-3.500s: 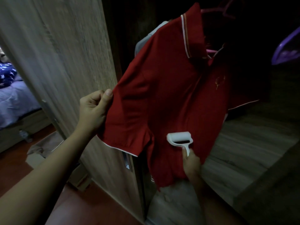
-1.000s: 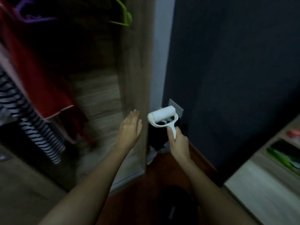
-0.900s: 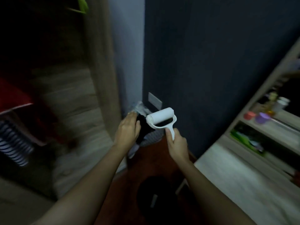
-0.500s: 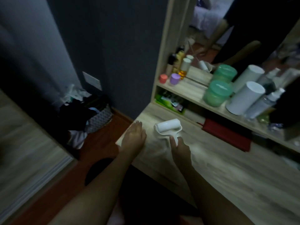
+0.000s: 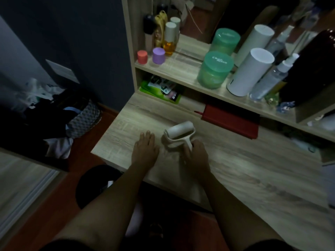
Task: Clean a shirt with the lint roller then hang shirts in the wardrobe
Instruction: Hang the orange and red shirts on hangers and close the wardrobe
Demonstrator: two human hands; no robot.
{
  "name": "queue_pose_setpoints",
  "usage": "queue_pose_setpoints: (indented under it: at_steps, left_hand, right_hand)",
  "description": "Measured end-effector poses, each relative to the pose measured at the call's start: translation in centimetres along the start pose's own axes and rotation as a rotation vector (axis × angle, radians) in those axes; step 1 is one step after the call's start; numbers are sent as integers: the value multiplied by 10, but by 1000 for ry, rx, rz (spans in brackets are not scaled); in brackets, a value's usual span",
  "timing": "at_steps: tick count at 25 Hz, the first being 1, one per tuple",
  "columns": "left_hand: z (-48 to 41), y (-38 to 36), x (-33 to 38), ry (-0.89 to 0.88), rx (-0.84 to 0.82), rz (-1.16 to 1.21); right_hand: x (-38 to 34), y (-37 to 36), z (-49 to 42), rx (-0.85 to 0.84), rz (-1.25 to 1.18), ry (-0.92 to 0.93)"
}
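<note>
While your arms reach over the desk [image 5: 235, 171], a basket [image 5: 83, 118] heaped with clothes sits well to the left of your left hand, on the floor by the dark wall. Your left hand [image 5: 145, 151] lies flat and empty on the desk, fingers spread forward, just left of the roller [image 5: 179, 133]. Your right hand [image 5: 196, 154] is clenched around the roller's handle, its white drum pointing away from you and lying on or just above the desk; which, you cannot tell. Beyond that hand sits a red case [image 5: 230, 118], and above it a green jar [image 5: 214, 69] stands on the shelf [image 5: 181, 73].
</note>
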State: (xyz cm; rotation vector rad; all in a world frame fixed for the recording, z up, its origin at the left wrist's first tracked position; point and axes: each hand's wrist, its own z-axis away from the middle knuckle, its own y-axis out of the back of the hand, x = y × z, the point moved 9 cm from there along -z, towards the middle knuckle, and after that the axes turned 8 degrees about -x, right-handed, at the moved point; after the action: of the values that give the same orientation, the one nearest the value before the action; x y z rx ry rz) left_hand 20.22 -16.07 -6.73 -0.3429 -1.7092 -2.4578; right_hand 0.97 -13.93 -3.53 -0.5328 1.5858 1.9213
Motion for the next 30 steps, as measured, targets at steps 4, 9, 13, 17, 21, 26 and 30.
queue_pose_setpoints:
  at_steps: [4, 9, 13, 17, 21, 26, 30]
  left_hand:
    - [5, 22, 1, -20, 7, -3]
    - [20, 133, -17, -44, 177, -56]
    - [70, 284, -58, -26, 434, -100]
    - [175, 432, -124, 93, 728, -230]
    - [293, 537, -189, 220, 930, -360]
    - [422, 619, -290, 311, 1099, -594]
    - [499, 665, -352, 377, 1077, -798]
  right_hand:
    - [-3, 13, 5, 150, 163, -32]
    - [-115, 61, 1, 281, 198, 248]
    - [-285, 109, 3, 337, 148, 619]
    - [-471, 127, 47, 384, 156, 964]
    - [-626, 118, 126, 403, 153, 1238]
    - [-769, 75, 224, 442, 129, 1476]
    - [-857, 41, 280, 467, 83, 1582]
